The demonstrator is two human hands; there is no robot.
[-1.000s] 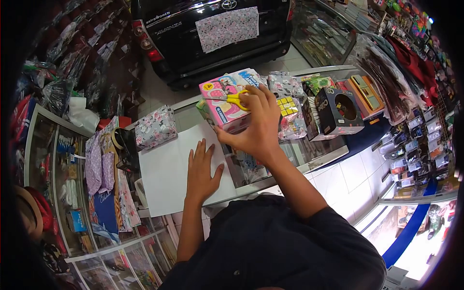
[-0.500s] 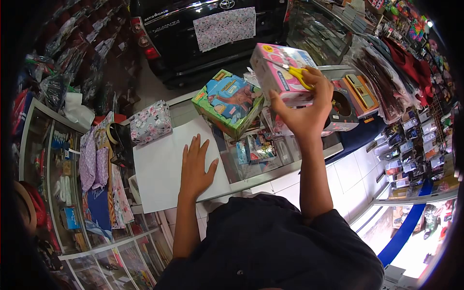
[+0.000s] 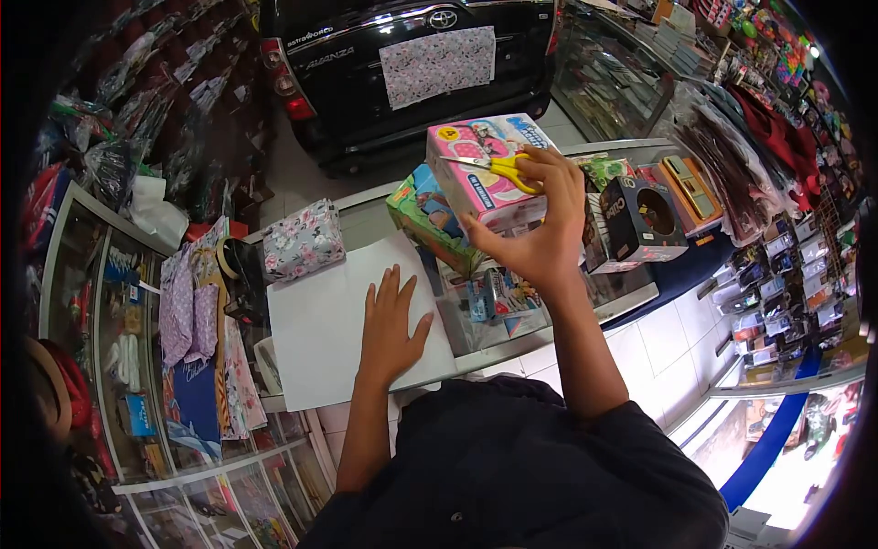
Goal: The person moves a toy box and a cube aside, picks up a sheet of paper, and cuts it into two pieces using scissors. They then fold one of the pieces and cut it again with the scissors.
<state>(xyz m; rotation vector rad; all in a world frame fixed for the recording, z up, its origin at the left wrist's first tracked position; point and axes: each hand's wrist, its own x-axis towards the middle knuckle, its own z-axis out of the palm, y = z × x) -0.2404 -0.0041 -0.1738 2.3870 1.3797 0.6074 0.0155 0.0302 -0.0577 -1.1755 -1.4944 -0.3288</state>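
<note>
My right hand (image 3: 540, 215) grips a pink and white box (image 3: 476, 146) and holds it above the glass counter. Yellow-handled scissors (image 3: 508, 170) lie against the top of that box, under my fingers. Behind and partly below it stands a green and blue box (image 3: 425, 206), now largely covered. My left hand (image 3: 391, 325) lies flat with fingers spread on a large white paper sheet (image 3: 320, 339). A parcel in grey floral wrapping (image 3: 304, 240) sits at the far left corner of the sheet, and a black tape dispenser (image 3: 240, 279) is left of it.
On the counter's right stand a black box (image 3: 645, 220) with a round window and an orange and gold box (image 3: 690, 188). Small packets (image 3: 503, 293) show through the glass counter top (image 3: 476, 340). A black car (image 3: 347, 101) is parked beyond, and glass cabinets (image 3: 119, 339) flank the left.
My right hand has brought the pink box and scissors leftward, so the box now hides part of the green one. My left hand stays flat on the paper; the view has shifted slightly.
</note>
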